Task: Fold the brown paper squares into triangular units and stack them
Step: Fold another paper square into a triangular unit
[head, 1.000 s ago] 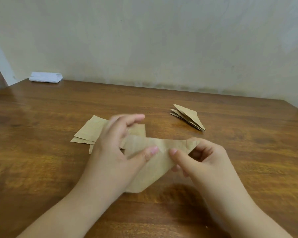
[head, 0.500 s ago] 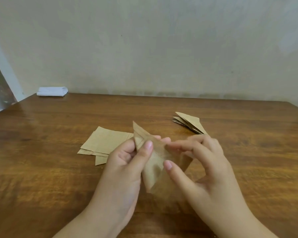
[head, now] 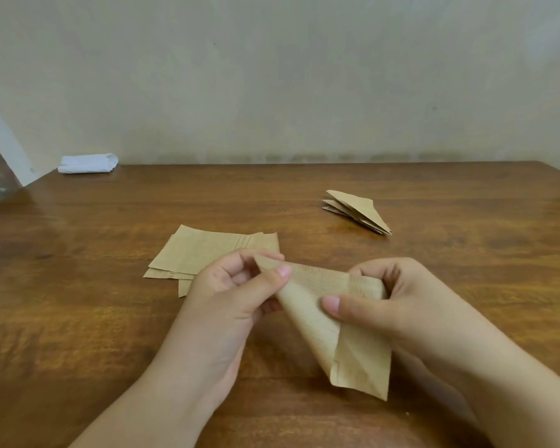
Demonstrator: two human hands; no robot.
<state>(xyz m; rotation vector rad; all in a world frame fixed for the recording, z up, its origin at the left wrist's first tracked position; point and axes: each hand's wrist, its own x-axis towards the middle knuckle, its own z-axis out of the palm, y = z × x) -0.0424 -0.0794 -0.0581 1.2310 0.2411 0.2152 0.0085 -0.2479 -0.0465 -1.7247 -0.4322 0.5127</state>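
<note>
Head view: both hands (head: 304, 295) pinch folded brown paper (head: 333, 318).

I saw the left hand (head: 227, 299) and right hand (head: 398, 305) pinching a partly folded brown paper (head: 343, 334) above the wooden surface (head: 78, 318). Flat paper squares (head: 204, 253) lay behind the left hand. Folded triangular units (head: 359, 211) sat stacked, well apart, far right. White cloth (head: 88, 163) at far-left corner.

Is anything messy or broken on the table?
Nothing looks broken or spilled. The flat squares lie a bit fanned out instead of lined up, and the folded stack splays open. The left hand and right hand pinch a half-folded paper. A white bundle sits far off at the back corner.
</note>
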